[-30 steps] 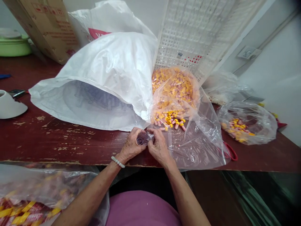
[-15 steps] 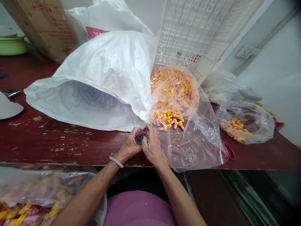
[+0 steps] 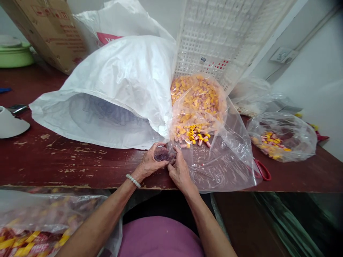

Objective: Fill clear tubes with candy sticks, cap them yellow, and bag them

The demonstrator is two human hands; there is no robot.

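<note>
My left hand [image 3: 150, 162] is curled round a small clear tube [image 3: 162, 154] at the near edge of the dark red table [image 3: 66, 160]. My right hand [image 3: 180, 170] is pressed against the tube's end with its fingers pinched together. Just beyond the hands lies an open clear plastic bag [image 3: 214, 157] with a pile of small yellow and pink capped pieces [image 3: 195, 107]. A big white woven sack [image 3: 120, 89] lies open to the left of that bag, with clear tubes dimly visible inside.
A white lattice crate [image 3: 222, 35] leans at the back. A second clear bag [image 3: 281, 137] with yellow pieces sits at the right, red scissor handles [image 3: 262, 169] beside it. A cardboard box [image 3: 53, 32], a green pot [image 3: 14, 53] and a white object [image 3: 9, 123] stand left. A bag of packets [image 3: 40, 228] hangs below the table.
The hands stay together on the tube; the right hand's fingers have shifted slightly down and right at its end. The view has wobbled a little.
</note>
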